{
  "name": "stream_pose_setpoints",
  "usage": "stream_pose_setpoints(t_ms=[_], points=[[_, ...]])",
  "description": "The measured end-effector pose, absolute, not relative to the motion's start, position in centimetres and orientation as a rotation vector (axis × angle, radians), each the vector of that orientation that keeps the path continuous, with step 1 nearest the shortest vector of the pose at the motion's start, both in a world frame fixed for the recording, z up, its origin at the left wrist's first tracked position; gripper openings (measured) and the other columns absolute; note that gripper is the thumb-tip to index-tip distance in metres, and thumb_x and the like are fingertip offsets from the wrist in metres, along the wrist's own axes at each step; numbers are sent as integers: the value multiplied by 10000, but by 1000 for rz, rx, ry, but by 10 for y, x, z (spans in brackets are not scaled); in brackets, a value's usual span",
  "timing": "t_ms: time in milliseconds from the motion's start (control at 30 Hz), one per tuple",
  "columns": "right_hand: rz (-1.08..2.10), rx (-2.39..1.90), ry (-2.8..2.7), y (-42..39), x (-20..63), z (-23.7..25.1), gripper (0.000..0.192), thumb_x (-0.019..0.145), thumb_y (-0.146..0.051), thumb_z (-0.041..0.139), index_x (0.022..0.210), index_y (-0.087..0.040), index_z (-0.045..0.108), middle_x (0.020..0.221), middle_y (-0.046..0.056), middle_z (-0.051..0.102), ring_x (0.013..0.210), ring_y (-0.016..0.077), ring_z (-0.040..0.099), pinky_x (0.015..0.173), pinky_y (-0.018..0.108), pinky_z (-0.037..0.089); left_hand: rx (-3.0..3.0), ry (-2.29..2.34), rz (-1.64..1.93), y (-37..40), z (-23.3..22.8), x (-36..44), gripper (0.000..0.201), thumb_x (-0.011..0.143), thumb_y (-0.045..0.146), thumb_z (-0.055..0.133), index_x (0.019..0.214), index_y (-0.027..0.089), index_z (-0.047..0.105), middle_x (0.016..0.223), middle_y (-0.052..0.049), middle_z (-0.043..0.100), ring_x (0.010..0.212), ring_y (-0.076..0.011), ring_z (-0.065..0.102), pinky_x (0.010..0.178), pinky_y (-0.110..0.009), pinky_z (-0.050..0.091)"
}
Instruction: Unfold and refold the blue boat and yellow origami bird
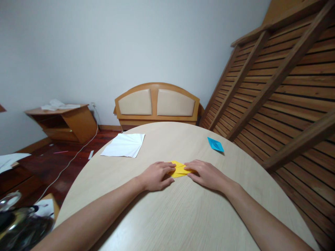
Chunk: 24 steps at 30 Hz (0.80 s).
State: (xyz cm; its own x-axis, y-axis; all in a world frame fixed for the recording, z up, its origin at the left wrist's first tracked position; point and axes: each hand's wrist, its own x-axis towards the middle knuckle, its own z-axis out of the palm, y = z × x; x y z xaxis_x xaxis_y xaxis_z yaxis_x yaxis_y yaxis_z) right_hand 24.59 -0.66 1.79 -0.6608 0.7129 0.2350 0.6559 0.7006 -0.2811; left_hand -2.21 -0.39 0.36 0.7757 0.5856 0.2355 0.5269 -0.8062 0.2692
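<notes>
A piece of yellow folded paper [179, 170] lies on the round table [167, 212], with crease lines and overlapping flaps on its top. My left hand [157, 175] holds its left side, the fingers over the edge and the thumb near the lower corner. On the opposite side, my right hand [205, 173] grips the right end between thumb and fingers. Both hands partly hide the paper's ends. Beyond my right hand sits a small blue folded paper [216, 145]. A creased white sheet [124, 145] is spread out at the table's far left.
A wooden headboard [157, 85] with two pale panels stands behind the table. Wooden slats [261, 83] lean along the right side. To the left are a low cabinet [75, 125], a white cable [75, 157] on the floor and a shiny dark object [23, 226].
</notes>
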Motion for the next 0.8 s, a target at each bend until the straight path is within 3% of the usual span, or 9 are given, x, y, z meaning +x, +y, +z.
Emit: stream_pose_setpoints(t_ms=[300,500,800], points=[[355,-1152,-2474,-3,251,15,366,870,-254,618,1234,-227,639,1191,86,690,1073,239,638,947,386,493,2773,883,498,-1,1,-24,339,941,339,526,1243,201,592,1363,-91,604,1270,-235,555,1090,-384,425],[719,-1126,-2297,2,256,5,627,829,-212,648,1420,-231,441,1219,94,678,1094,230,659,974,406,504,2795,855,508,-1,1,-24,327,947,327,512,1235,203,605,1371,-95,597,1271,-237,554,1089,-387,425],[625,-1085,-2268,2,249,5,535,831,-159,626,1354,-221,535,1267,109,645,1099,236,642,963,403,508,2810,811,469,-1,1,-24,374,968,306,476,1310,192,573,1408,-105,567,1315,-234,518,1135,-399,382]])
